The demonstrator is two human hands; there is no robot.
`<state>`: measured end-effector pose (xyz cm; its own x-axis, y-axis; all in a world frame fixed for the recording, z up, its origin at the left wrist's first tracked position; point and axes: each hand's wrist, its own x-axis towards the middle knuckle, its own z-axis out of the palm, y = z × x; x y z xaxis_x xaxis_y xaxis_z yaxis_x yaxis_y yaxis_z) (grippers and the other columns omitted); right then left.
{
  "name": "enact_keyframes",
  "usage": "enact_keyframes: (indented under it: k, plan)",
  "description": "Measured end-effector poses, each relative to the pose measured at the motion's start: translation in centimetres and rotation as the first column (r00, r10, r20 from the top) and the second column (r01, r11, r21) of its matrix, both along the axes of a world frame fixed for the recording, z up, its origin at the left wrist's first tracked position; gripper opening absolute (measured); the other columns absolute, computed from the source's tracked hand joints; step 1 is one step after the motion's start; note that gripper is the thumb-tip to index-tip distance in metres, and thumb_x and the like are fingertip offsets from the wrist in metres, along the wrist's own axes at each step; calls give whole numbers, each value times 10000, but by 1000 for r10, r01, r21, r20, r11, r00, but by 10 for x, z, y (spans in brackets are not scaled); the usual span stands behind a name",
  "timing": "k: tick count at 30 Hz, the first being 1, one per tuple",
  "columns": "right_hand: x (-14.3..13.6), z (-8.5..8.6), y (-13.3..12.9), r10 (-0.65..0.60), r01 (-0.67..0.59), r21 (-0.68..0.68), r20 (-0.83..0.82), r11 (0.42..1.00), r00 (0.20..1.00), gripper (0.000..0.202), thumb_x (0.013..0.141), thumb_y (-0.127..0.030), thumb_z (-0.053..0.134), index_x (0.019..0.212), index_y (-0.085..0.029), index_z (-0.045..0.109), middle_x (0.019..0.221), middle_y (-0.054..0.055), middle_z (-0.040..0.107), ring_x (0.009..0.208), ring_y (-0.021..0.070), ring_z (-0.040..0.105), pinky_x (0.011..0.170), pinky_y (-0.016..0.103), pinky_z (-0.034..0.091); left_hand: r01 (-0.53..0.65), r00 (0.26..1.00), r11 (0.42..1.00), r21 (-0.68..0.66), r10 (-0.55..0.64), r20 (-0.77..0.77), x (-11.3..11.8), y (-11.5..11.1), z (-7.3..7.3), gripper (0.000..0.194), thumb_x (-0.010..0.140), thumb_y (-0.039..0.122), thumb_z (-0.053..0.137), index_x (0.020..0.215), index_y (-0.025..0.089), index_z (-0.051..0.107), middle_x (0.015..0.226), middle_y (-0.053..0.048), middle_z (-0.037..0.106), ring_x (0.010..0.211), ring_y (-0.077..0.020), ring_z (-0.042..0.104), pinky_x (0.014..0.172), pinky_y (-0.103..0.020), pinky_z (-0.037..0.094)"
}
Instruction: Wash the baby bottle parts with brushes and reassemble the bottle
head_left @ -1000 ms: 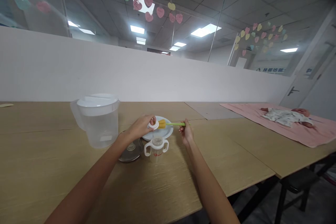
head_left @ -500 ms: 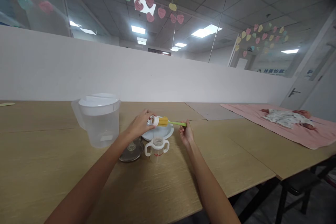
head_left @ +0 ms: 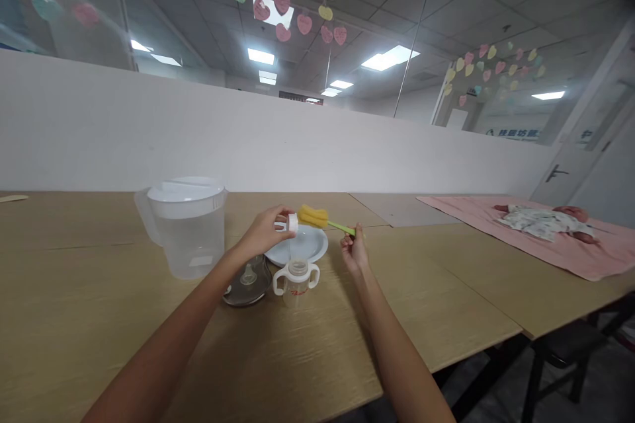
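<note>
My left hand (head_left: 270, 230) grips a small white bottle cap (head_left: 292, 223) by its side, above the white plate (head_left: 317, 249). Pinched in my right hand (head_left: 355, 248) is the green handle of a bottle brush (head_left: 313, 216) with a yellow sponge head. The sponge lies just right of the cap, close to its rim. Below the hands a clear baby bottle (head_left: 297, 285) with two white handles stands upright and uncapped. A bottle nipple (head_left: 249, 273) rests on the dark tray (head_left: 243, 295) left of the bottle.
A lidded translucent pitcher (head_left: 191, 231) stands on the table left of my left arm. Far right, a baby doll (head_left: 530, 221) in patterned clothes lies on a pink cloth (head_left: 476, 225). A white wall (head_left: 278, 145) borders the table's back, and a dark stool (head_left: 565, 347) stands at lower right.
The brush's sponge head has come away from the cap's opening, rising slightly and moving right. My left hand has turned the cap a little.
</note>
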<state>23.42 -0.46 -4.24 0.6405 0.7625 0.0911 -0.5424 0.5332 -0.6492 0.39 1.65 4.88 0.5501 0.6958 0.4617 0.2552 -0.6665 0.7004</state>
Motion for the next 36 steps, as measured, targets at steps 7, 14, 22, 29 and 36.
enact_keyframes:
  k: [7, 14, 22, 29, 36]
  plan:
    - [1, -4, 1, -30, 31, -41, 21, 999, 999, 326, 748, -488, 569, 732, -170, 497, 536, -76, 474, 356, 6, 327, 346, 130, 327, 19, 1000, 1000, 12, -19, 14, 2, -3, 1, 397, 623, 261, 668, 989, 170, 544, 1050, -64, 614, 967, -194, 593, 891, -372, 477]
    - [1, -4, 1, -20, 22, -62, 26, 998, 999, 347, 765, -499, 532, 657, -182, 442, 439, -108, 333, 333, 15, 273, 322, 139, 282, 32, 992, 999, -26, -29, 126, 2, 5, -2, 436, 614, 277, 676, 1001, 169, 507, 1088, -67, 608, 1030, -197, 569, 947, -397, 433]
    - [-2, -1, -1, -11, 12, -38, 29, 999, 1000, 332, 745, -489, 566, 697, -186, 440, 493, -104, 365, 357, 10, 293, 346, 138, 309, 181, 971, 975, -130, -156, 178, 3, 4, -1, 460, 640, 278, 672, 1038, 168, 470, 1132, -90, 589, 1042, -205, 567, 915, -377, 455]
    - [-2, 2, -2, 16, -15, -31, 24, 999, 1000, 388, 760, -543, 519, 639, -190, 413, 431, -116, 267, 338, 19, 247, 328, 145, 272, 97, 983, 994, -57, -86, 162, 2, 8, -3, 458, 634, 297, 674, 1037, 172, 495, 1129, -74, 595, 1061, -206, 555, 963, -397, 414]
    - [-4, 5, -3, 42, -42, -11, 18, 999, 999, 356, 753, -520, 553, 683, -183, 461, 451, -109, 309, 347, 17, 276, 334, 139, 290, 56, 996, 998, 12, -56, 71, 2, -2, 3, 447, 633, 315, 670, 1038, 174, 541, 1097, -58, 615, 1014, -201, 571, 950, -389, 425]
